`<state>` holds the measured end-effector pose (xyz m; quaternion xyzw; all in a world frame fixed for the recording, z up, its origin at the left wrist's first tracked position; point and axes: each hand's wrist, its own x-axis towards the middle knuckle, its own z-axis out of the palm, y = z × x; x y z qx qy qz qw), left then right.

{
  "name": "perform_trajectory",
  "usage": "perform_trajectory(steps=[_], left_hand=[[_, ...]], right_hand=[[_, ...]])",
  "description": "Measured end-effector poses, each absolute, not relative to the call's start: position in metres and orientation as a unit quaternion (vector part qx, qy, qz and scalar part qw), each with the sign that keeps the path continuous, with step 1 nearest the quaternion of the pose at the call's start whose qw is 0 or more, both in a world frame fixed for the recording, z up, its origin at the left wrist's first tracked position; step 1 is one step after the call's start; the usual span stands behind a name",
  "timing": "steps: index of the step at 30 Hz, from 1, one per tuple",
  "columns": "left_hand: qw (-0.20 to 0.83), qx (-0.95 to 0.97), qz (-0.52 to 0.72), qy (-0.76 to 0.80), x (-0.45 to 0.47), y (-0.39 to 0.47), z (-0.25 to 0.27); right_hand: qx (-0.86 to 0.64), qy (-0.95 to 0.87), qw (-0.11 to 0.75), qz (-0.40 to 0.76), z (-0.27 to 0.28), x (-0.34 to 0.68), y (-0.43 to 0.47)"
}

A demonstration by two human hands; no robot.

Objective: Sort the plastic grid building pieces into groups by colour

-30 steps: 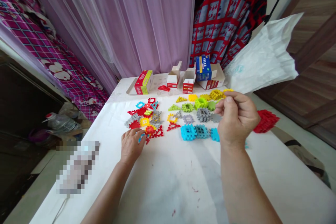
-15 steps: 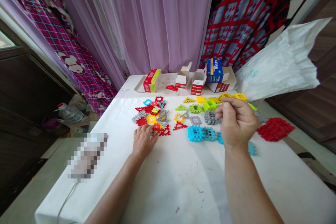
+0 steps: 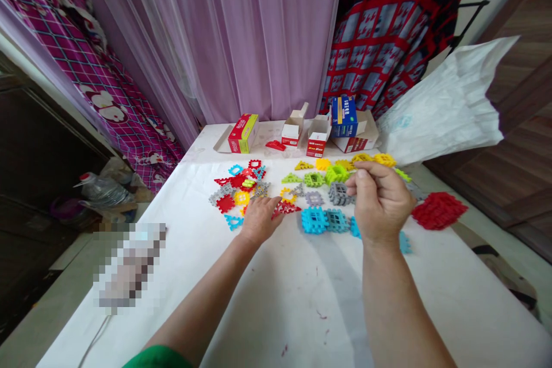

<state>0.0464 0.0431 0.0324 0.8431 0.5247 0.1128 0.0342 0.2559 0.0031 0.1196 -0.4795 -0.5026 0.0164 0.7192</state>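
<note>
My left hand [image 3: 261, 218] reaches over the near edge of a mixed pile, its fingers stretched out and spread beside red triangular building pieces [image 3: 288, 207]. Left of it lie a blue triangle piece [image 3: 233, 222], a yellow square piece [image 3: 241, 198] and a red square piece [image 3: 225, 203]. My right hand [image 3: 382, 201] is raised over the sorted pieces, thumb pressed against curled fingers; whatever it may hold is hidden. Near it are a stack of grey square pieces [image 3: 340, 194], light green pieces [image 3: 336, 173] and bright blue square pieces [image 3: 314, 220]. The forearm and hand partly cover more blue pieces.
Small open boxes, such as a red and white box [image 3: 317, 144] and a blue box [image 3: 344, 116], line the table's back. A white bag [image 3: 440, 106] leans at the right behind a red stack [image 3: 437, 210]. A blurred-out item [image 3: 131, 264] with a cord lies left.
My left hand has moved right, from the pile's front left to the red triangles, and a blue triangle now shows where it was. My right hand keeps its closed pose. The view has shifted slightly.
</note>
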Motion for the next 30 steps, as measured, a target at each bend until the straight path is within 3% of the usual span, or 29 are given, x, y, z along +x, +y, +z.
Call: perform_trajectory(steps=[30], left_hand=[[0.008,0.852,0.048,0.521,0.057,0.043,0.028]], right_hand=[[-0.485,-0.508,0.712,0.018,0.124,0.261,0.002]])
